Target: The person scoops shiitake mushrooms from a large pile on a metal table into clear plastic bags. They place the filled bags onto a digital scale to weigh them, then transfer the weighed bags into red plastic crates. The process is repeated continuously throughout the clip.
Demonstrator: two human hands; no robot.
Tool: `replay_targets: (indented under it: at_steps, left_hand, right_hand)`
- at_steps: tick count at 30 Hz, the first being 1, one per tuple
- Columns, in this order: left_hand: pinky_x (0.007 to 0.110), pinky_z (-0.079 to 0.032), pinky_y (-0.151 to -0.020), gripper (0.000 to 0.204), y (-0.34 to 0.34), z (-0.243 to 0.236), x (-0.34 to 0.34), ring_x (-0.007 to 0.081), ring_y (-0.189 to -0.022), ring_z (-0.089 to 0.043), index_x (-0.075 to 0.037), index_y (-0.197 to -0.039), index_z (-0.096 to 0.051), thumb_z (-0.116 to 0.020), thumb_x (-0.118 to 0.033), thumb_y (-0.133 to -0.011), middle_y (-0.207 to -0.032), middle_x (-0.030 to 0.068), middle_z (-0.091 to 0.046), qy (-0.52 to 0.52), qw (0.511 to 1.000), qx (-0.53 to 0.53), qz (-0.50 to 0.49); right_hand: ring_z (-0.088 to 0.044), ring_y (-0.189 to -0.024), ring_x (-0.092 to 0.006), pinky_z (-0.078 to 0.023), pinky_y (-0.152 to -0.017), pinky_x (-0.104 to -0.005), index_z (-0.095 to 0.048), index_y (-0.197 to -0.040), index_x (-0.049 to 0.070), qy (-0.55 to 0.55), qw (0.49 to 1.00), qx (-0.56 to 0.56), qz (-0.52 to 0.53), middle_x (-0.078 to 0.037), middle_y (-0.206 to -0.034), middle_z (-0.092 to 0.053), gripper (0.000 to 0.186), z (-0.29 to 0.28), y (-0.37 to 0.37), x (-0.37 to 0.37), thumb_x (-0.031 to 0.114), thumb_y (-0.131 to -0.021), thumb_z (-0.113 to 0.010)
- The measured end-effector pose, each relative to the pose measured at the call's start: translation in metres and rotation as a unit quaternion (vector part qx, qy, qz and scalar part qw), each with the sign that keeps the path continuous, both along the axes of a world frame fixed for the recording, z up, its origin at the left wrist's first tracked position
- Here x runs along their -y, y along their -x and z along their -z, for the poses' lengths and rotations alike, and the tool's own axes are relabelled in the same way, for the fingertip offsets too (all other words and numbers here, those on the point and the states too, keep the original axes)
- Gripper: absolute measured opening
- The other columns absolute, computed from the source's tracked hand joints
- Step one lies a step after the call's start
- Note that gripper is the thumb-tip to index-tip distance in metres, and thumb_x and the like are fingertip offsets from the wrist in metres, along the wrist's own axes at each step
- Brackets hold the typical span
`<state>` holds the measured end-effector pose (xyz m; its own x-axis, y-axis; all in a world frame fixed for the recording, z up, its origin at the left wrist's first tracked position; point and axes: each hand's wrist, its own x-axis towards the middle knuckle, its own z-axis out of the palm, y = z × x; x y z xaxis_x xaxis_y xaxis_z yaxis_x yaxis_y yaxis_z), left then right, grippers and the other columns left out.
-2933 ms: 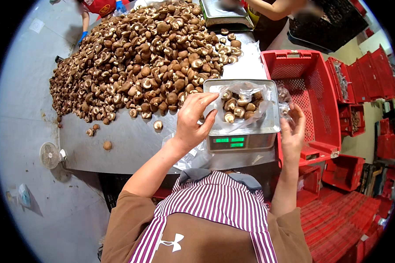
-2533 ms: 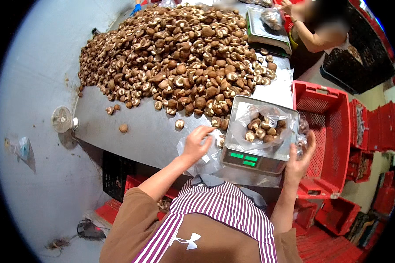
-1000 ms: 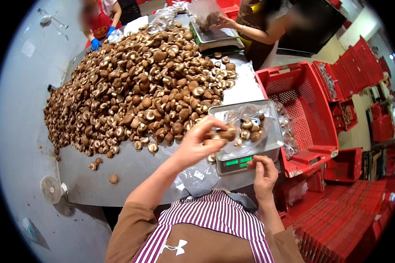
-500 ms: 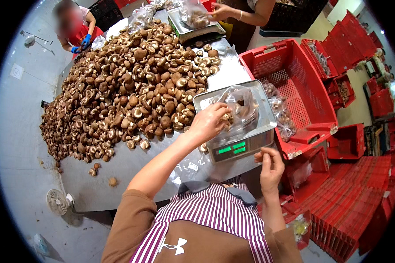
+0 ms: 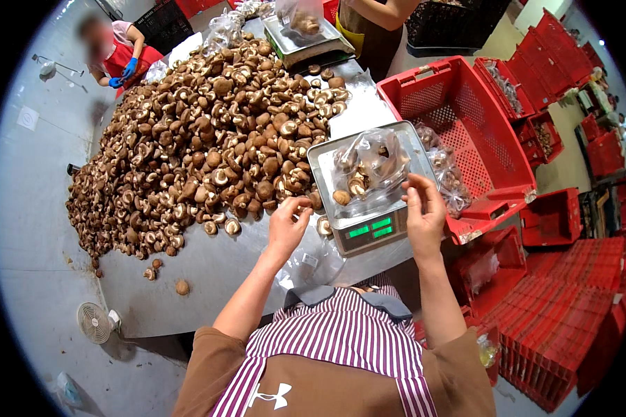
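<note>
A clear plastic bag with several brown mushrooms in it lies on the metal pan of a digital scale. One mushroom rests at the near left end of the bag, by its mouth. My left hand hovers left of the scale, fingers loosely curled and apart, holding nothing. On the other side, my right hand is at the pan's right edge, fingers bent and apart beside the bag; whether they touch the plastic is unclear. A large mushroom pile spreads over the metal table.
Right of the scale stands a red crate with filled bags inside. Stacked red crates stand on the floor at right. Across the table are a second scale and two people, one wearing blue gloves. Empty plastic bags lie near my apron.
My left hand has come out of the bag and moved back toward me, leaving mushrooms there. My right hand has risen to the bag's right side. The far bag's handler has drawn a hand away.
</note>
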<state>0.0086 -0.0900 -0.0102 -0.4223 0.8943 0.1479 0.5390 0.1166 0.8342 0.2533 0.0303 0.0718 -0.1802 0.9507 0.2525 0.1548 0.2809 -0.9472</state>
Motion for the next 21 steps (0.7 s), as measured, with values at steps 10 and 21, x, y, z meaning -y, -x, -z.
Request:
replay_targets:
  at_steps: [10, 21]
  left_hand:
    - [0.047, -0.052, -0.075, 0.049, -0.026, 0.038, -0.026, 0.0347, -0.090, -0.062, -0.007, -0.114, -0.063, -0.078, -0.030, -0.074, -0.106, 0.0135, -0.055, 0.095, 0.981, -0.163, 0.036]
    - [0.047, -0.051, -0.071, 0.027, -0.037, 0.041, -0.067, 0.0367, -0.082, -0.064, -0.005, -0.093, -0.061, -0.073, -0.025, -0.078, -0.088, 0.0163, -0.063, 0.057, 0.983, -0.172, 0.021]
  right_hand:
    - [-0.056, -0.101, -0.0317, -0.046, -0.087, -0.0412, -0.057, -0.114, 0.002, -0.099, 0.964, 0.248, -0.007, -0.014, -0.104, -0.056, 0.043, 0.038, 0.036, -0.030, 0.027, -0.082, -0.073]
    - [-0.054, -0.092, -0.0309, -0.044, -0.081, -0.0446, -0.061, -0.084, 0.008, -0.231, 0.908, 0.349, -0.007, -0.011, -0.094, -0.057, 0.017, 0.062, 0.069, -0.055, 0.020, -0.079, -0.073]
